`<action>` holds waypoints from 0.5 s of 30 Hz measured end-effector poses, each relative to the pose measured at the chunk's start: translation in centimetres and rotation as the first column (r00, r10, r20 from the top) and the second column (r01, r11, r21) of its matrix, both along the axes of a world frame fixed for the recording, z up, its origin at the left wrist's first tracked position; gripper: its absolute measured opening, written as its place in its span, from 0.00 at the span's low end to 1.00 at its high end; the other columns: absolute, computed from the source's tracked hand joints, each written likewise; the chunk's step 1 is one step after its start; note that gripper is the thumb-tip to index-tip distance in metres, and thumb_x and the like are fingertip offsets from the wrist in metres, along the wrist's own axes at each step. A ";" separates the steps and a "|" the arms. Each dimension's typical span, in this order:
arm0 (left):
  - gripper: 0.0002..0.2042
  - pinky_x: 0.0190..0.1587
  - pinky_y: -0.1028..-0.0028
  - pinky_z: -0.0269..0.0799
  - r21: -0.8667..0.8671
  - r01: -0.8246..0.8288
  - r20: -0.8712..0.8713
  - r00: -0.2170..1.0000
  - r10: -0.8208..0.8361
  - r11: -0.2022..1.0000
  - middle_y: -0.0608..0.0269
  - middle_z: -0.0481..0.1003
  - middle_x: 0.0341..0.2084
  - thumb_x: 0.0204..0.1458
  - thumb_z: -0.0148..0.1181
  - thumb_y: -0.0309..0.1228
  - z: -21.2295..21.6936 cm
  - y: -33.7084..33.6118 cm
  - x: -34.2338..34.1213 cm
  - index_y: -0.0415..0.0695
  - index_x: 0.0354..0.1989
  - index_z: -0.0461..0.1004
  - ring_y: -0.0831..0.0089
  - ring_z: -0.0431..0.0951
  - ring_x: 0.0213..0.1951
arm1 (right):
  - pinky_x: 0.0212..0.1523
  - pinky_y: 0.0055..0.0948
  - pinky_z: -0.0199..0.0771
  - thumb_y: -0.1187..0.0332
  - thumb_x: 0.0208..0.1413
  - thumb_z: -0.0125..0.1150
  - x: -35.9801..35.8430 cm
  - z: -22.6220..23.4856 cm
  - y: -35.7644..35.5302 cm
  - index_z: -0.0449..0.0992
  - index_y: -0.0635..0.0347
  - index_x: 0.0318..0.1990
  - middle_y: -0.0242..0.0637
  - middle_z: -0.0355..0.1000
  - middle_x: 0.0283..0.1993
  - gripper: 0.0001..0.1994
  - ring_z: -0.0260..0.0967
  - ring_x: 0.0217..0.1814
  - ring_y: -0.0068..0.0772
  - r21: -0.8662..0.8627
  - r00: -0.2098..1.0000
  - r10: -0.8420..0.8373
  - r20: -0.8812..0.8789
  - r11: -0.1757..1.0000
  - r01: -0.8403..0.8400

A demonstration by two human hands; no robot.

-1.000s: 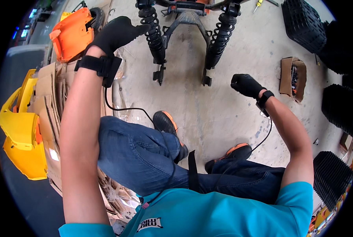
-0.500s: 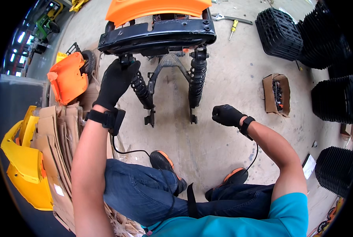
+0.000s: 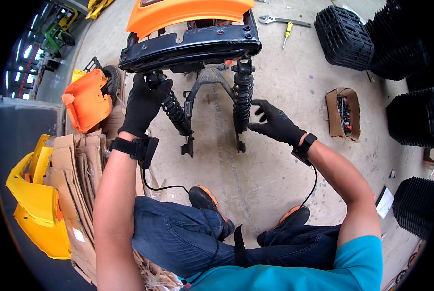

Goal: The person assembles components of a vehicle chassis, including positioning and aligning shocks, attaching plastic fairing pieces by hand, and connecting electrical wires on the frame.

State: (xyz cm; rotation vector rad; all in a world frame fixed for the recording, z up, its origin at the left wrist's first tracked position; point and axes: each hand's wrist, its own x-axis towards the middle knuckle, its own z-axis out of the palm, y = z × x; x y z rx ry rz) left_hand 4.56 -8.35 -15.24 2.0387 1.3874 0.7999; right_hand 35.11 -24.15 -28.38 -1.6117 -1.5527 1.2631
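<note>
My left hand (image 3: 145, 103), in a black glove, is closed about the upper end of the left shock absorber (image 3: 176, 112), just under the black metal crossbar (image 3: 192, 42). Thumb and fingers lie on either side of the mount there; whether a small part is pinched between them is hidden. On the other side, my right hand (image 3: 275, 123), gloved too, is open with its fingers spread toward the right shock absorber (image 3: 242, 92). Nothing is in it. Both shock absorbers have black coil springs and hang from the crossbar, their lower ends free above the floor.
An orange body panel (image 3: 188, 17) tops the frame. On the floor to the right lie an adjustable wrench (image 3: 285, 21), a yellow-handled screwdriver (image 3: 288, 33) and a cardboard box of small parts (image 3: 331, 114). Black crates (image 3: 345, 39) line the right; flattened cardboard (image 3: 64, 165) and yellow panels (image 3: 32, 203) stand left.
My right hand has moved up and left toward the right shock absorber, and its curled fingers have spread. The left hand keeps its place at the left mount.
</note>
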 end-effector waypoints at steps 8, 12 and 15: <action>0.14 0.36 0.73 0.71 -0.008 0.001 -0.131 0.991 -0.002 1.000 0.66 0.76 0.28 0.52 0.67 0.37 -1.2 -0.5 -0.4 0.41 0.38 0.74 0.79 0.73 0.31 | 0.56 0.34 0.70 0.62 0.49 0.71 -2.7 1.5 3.8 0.67 0.56 0.59 0.37 0.74 0.50 0.30 0.71 0.51 0.33 0.101 0.938 -0.106 -0.329 0.984 0.147; 0.12 0.37 0.71 0.72 -0.033 0.012 -0.115 0.993 -0.016 0.999 0.64 0.77 0.28 0.54 0.64 0.35 -2.3 -0.4 -0.6 0.40 0.39 0.73 0.74 0.76 0.32 | 0.53 0.31 0.71 0.65 0.49 0.70 -4.3 0.8 5.9 0.71 0.58 0.53 0.35 0.75 0.47 0.24 0.72 0.48 0.28 0.014 0.858 -0.111 -0.502 0.991 0.136; 0.12 0.38 0.69 0.72 -0.057 -0.002 -0.118 0.993 -0.005 0.998 0.63 0.75 0.30 0.55 0.62 0.34 -2.5 -0.4 -0.9 0.41 0.43 0.71 0.73 0.75 0.34 | 0.48 0.29 0.72 0.65 0.50 0.70 -4.3 0.7 6.5 0.74 0.58 0.46 0.32 0.75 0.41 0.17 0.72 0.43 0.26 0.016 0.846 -0.108 -0.522 0.991 0.136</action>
